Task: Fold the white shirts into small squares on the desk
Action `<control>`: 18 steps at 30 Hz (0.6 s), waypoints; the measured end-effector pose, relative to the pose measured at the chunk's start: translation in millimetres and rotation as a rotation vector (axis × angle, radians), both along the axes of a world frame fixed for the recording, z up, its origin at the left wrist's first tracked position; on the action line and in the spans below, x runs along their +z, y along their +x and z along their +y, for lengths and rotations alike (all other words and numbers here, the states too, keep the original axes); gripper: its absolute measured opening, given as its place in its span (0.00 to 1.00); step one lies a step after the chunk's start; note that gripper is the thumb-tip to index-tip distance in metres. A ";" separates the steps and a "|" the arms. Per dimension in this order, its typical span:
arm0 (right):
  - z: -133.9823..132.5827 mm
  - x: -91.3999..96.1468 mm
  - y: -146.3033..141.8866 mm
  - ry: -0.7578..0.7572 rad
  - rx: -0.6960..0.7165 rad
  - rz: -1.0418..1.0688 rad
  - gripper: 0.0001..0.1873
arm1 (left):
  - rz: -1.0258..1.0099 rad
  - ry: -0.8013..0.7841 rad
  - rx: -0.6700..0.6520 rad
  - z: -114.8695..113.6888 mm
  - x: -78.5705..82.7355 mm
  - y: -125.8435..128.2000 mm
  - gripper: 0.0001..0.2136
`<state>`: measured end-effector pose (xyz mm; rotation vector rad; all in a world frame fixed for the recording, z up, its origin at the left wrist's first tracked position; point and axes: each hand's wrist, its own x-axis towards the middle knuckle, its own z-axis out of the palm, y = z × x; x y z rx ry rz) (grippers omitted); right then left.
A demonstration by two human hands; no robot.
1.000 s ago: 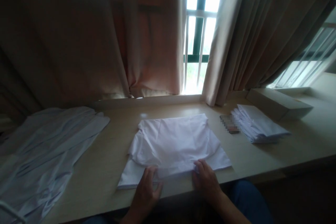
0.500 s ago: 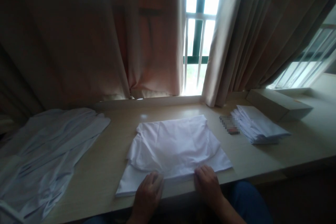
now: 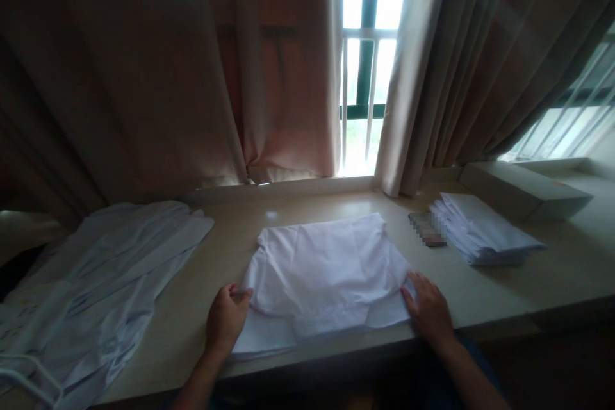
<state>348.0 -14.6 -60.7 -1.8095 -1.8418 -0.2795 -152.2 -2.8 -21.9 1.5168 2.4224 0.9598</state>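
A folded white garment lies on the table in front of me, its upper layer wrinkled and a flatter layer showing along the front edge. My left hand is at its left side, thumb and curled fingers closed on the edge. At the right side my right hand has its thumb and fingers closed on the other edge. What kind of garment it is cannot be made out.
Several white garments lie spread in a pile at the left, with a white hanger near the front. To the right are a blurred-out small flat item, a stack of folded white cloth and a long box. Curtains hang behind the table.
My hands have moved apart from the front edge of the garment to its left and right sides. The front part of the garment has shifted slightly, and the view has turned a little left.
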 end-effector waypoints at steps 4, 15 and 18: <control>4.3 -12.2 1.4 -0.037 -0.083 0.019 0.24 | -0.145 -0.178 0.021 30.9 7.4 -12.9 0.32; 5.6 -13.2 1.3 -0.008 -0.113 0.085 0.20 | -0.669 -0.180 0.009 50.8 16.2 -7.5 0.09; 5.8 -11.7 2.3 -0.006 -0.114 0.100 0.19 | -0.732 -0.235 0.021 41.6 16.5 -8.1 0.10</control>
